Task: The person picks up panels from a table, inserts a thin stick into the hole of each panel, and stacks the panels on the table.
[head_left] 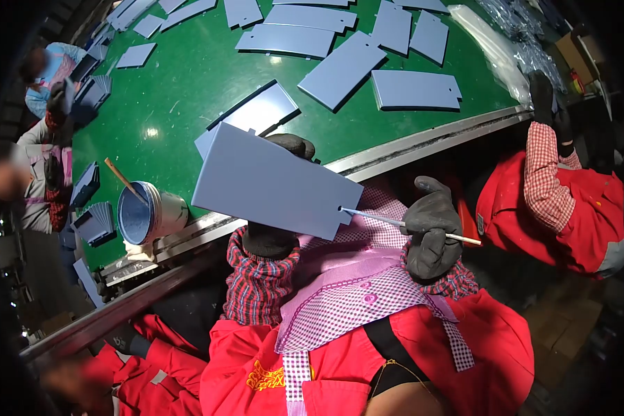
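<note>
Blue-grey panel: clamped in gloved left hand, raised over near edge of surface | thin stick pinched in right hand, tip at hole by panel's end | 1 panel apparently midway | beyond: other panels, finished or not, cannot tell

1. A metal rail edged the near side of my green table.
2. I saw white plastic sheeting and clear plastic at the table's right end.
3. A cardboard box stood just past that end of the table.
4. A co-worker in red was near the table's right corner.
5. Beyond the table's left side I saw a person in light blue.
</note>
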{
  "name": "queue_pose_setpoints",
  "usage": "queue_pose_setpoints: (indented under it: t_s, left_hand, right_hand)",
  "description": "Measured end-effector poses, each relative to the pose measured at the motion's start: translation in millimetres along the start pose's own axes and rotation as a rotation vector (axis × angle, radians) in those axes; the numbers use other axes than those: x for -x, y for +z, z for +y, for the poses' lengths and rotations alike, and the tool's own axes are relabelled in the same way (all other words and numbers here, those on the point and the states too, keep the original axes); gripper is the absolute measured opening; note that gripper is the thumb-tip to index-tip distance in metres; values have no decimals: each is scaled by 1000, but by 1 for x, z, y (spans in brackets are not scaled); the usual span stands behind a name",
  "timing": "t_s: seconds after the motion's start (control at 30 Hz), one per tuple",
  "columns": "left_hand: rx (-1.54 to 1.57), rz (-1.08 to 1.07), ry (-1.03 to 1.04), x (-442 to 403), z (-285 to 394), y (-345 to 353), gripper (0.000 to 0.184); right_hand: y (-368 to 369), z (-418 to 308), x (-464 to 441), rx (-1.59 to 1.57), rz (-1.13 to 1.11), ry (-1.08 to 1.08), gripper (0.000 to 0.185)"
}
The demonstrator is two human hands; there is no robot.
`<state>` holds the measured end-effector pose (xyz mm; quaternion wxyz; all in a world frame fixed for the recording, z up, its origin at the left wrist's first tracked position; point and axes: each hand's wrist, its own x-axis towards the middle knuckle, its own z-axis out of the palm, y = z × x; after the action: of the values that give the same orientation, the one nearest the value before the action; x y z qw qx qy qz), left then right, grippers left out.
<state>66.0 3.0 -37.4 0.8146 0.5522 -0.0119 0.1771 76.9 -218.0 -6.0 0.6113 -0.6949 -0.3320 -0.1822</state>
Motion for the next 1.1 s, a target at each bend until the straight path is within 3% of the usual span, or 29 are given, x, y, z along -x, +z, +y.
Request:
queue_pose_setpoints:
  t_s: [0.13,0.4,0.47,1.03,1.1]
  left_hand:
    - [-51,2,-7,3,4,2,22]
    - [-119,-5,-15,6,9,6,24]
    - [-82,9,-42,8,12,8,31]
    - [0,37,-60,7,7,1,27]
    - [13,46,-59,8,5,0,27]
  right_hand:
    - [5,0,3,-36,57,-38,30]
    - [-2,-4,-2,-6,-35,26,33]
    - [0,-5,0,-18,-11,25,33]
    - [3,-1,0,-35,36,-48,28]
    - [0,-2,-4,12,-36,-11,28]
